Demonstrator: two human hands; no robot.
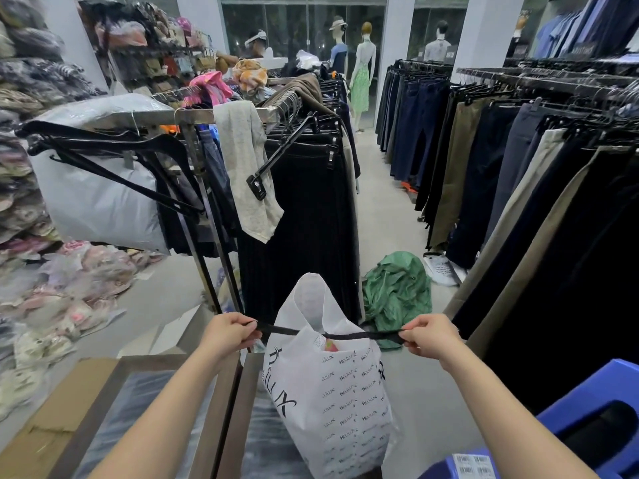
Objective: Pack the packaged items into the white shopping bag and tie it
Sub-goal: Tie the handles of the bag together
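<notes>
In the shop aisle, your left hand [230, 331] and right hand [428, 335] pinch the black strap [349, 336]; cinch it level round the white shopping bag [332, 402].

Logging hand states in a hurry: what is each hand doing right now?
Left hand: closed, pinching one end of the black strap, which is stretched over the white shopping bag.
Right hand: closed, pinching the strap's other end.

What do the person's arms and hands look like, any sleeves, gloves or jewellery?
The left hand and right hand are bare: no gloves, rings or watch visible. The left forearm and right forearm are uncovered to the frame's bottom edge, so no sleeve shows.
</notes>
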